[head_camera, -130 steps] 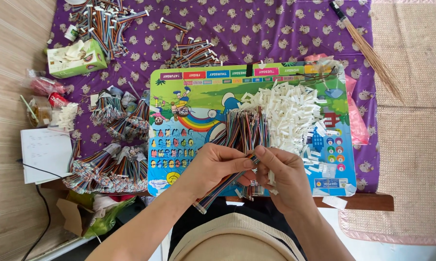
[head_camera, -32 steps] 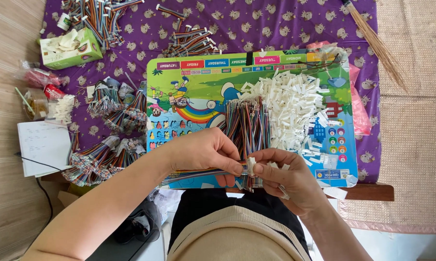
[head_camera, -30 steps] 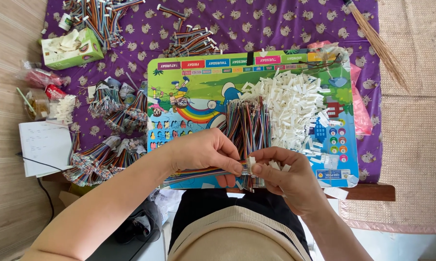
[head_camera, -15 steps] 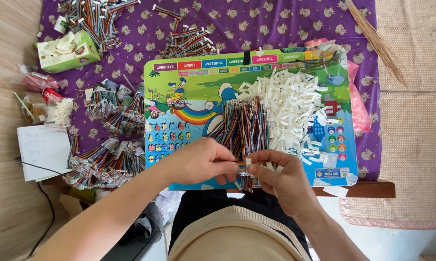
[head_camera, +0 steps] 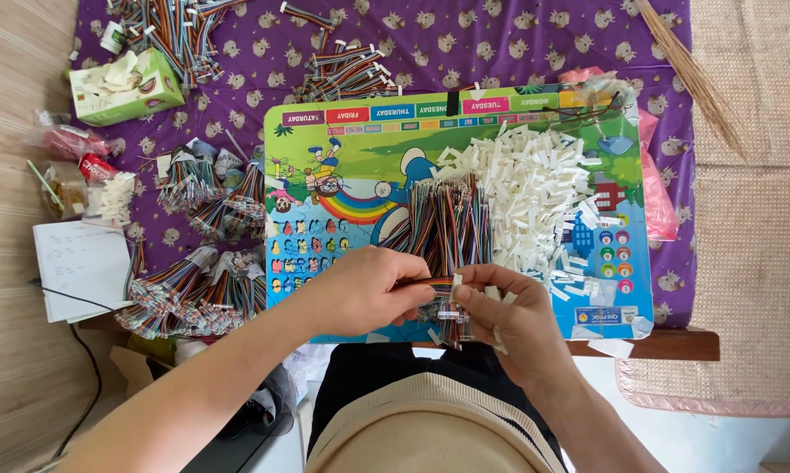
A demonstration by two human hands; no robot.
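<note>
My left hand (head_camera: 360,293) pinches the end of a flat multicoloured ribbon cable (head_camera: 417,283), pointing it to the right. My right hand (head_camera: 504,315) meets it there, its fingertips closed on a small white plastic connector (head_camera: 456,282); more white connectors show between its fingers. Both hands hover over the near edge of a colourful children's board (head_camera: 351,175). Just beyond them lies a stack of ribbon cables (head_camera: 447,223), and to its right a heap of white connectors (head_camera: 531,188).
A purple patterned cloth (head_camera: 500,44) covers the low table. Bundles of finished cables (head_camera: 198,280) lie at left, more cables (head_camera: 347,74) at the back, with a green tissue box (head_camera: 125,86), a paper sheet (head_camera: 80,267) and a broom (head_camera: 688,74) far right.
Over the last second the hands have stayed together at the board's near edge, shifting slightly. Earlier my left hand held a cable angled down to the left; now it lies level between the fingertips.
</note>
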